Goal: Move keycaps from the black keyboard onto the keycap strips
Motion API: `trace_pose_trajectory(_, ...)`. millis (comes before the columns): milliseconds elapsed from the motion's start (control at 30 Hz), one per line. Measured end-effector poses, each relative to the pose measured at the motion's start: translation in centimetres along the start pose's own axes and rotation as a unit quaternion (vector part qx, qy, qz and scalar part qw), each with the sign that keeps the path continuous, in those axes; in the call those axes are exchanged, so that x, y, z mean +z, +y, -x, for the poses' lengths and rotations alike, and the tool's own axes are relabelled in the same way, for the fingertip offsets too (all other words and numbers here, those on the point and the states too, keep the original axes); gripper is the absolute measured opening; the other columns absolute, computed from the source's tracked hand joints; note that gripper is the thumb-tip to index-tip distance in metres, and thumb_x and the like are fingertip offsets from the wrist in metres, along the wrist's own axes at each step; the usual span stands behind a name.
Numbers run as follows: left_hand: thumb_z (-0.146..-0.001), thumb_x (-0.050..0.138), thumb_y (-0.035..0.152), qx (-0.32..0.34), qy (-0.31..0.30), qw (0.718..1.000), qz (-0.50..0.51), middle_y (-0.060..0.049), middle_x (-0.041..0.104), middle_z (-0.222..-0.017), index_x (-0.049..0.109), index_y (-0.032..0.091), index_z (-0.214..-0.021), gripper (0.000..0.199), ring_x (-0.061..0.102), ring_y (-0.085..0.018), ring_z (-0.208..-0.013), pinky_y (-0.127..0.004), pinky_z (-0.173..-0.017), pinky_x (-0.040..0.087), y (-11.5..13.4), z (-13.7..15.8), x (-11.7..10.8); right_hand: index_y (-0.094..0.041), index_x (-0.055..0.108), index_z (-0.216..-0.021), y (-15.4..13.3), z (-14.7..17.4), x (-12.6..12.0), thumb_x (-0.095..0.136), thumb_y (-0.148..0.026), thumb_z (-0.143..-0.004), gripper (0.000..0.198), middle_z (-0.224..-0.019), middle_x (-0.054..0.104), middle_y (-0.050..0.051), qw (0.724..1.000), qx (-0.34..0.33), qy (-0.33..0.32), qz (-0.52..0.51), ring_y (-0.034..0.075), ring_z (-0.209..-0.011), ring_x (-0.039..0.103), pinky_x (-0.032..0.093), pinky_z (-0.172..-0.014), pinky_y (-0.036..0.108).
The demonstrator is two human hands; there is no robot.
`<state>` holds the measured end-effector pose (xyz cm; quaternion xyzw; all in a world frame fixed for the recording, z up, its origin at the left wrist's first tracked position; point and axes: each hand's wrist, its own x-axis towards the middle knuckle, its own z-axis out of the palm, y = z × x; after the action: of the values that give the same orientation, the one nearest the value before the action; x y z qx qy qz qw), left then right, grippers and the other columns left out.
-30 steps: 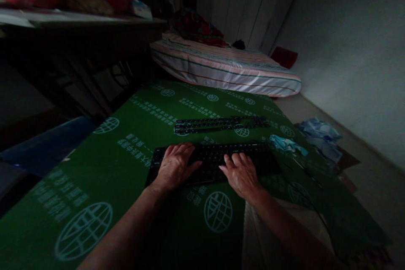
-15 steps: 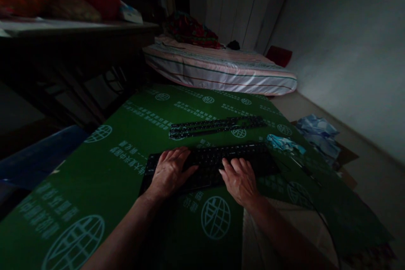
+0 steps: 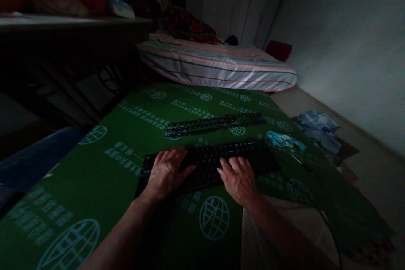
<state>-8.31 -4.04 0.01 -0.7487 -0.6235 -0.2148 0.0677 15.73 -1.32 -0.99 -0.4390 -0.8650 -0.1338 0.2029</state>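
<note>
A black keyboard (image 3: 205,162) lies on a green printed board (image 3: 126,215). My left hand (image 3: 166,172) rests over the keyboard's left part, fingers stretched forward and thumb spread to the right. On its middle-right part lies my right hand (image 3: 238,177), fingers a little bent and apart, the tips touching the keys. Neither hand grips anything. Beyond the keyboard, rows of loose black keycaps (image 3: 196,125) are laid out in long lines. The keys beneath my palms are hidden.
Right of the keyboard lie a crumpled blue cloth (image 3: 284,140) and a thin screwdriver-like tool (image 3: 302,162). A black cable (image 3: 325,221) runs past a beige cloth (image 3: 284,223). A bed (image 3: 218,67) stands behind, a cluttered table (image 3: 79,23) at left, plastic bags (image 3: 319,128) on the floor.
The whole view has shifted slightly, so things sit a little further left and the picture is darker. Both hands stay on the keyboard in nearly the same pose.
</note>
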Motion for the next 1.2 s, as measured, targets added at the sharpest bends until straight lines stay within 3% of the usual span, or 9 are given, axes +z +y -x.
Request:
trace_pose_trajectory(233,-0.084,0.047,0.056,0.006,0.009,1.0,-0.009,-0.013,0.063,-0.118,0.059,0.015,-0.114,0.051,0.057,-0.029,-0.108,-0.046,-0.094,0.041,-0.2,0.0,0.3,-0.016,0.061,-0.111,0.4,0.1,0.4,0.049,-0.033,-0.09,0.029,-0.081,0.061,0.006,0.998,0.015,0.033,-0.045,0.021,-0.077,0.047,0.032,-0.071,0.036)
trace_pose_trajectory(500,-0.085,0.048,0.054,0.005,-0.006,1.0,-0.018,-0.014,0.062,-0.117,0.059,0.013,-0.114,0.052,0.056,-0.029,-0.108,-0.047,-0.095,0.041,0.0,0.0,-0.1,-0.017,0.066,-0.093,1.0,0.1,1.0,0.048,-0.02,-0.089,0.019,-0.08,0.064,0.007,0.985,0.042,0.099,-0.137,0.019,-0.079,0.053,0.04,-0.074,0.034)
trace_pose_trajectory(833,-0.085,0.047,0.056,0.004,-0.013,1.0,-0.02,-0.014,0.062,-0.118,0.058,0.014,-0.115,0.053,0.056,-0.03,-0.108,-0.047,-0.095,0.041,0.0,0.0,-0.2,-0.021,0.067,-0.089,2.0,-0.3,0.9,0.049,-0.018,-0.087,0.018,-0.076,0.066,0.005,0.919,0.136,0.172,-0.328,0.015,-0.073,0.061,0.051,-0.07,0.029)
trace_pose_trajectory(1200,-0.085,0.047,0.056,0.004,-0.008,1.0,-0.015,-0.013,0.062,-0.117,0.058,0.015,-0.115,0.052,0.056,-0.03,-0.108,-0.047,-0.095,0.041,-0.2,0.1,0.0,-0.02,0.069,-0.089,2.7,-0.4,0.9,0.053,-0.019,-0.085,0.017,-0.077,0.067,0.004,0.887,0.171,0.166,-0.395,0.015,-0.072,0.063,0.052,-0.067,0.027)
